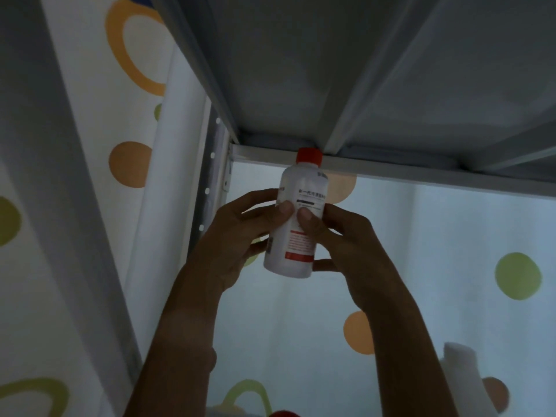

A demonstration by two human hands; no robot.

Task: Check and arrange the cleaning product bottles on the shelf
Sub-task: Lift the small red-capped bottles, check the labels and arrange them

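A white bottle (296, 230) with a red cap and a red-and-white printed label is held up at the centre of the head view, nearly upright, label toward me. My left hand (237, 236) grips its left side, thumb on the label. My right hand (346, 239) grips its right side, thumb pressed beside the other thumb. The cap sits just under the white metal shelf (391, 170) above. Another red cap (281, 413) peeks in at the bottom edge.
The underside of the metal shelf with its cross ribs fills the top. A perforated white upright post (210, 176) stands at the left. A curtain (90, 145) with orange and green dots hangs behind and to the left. A white bottle top (460, 365) shows at lower right.
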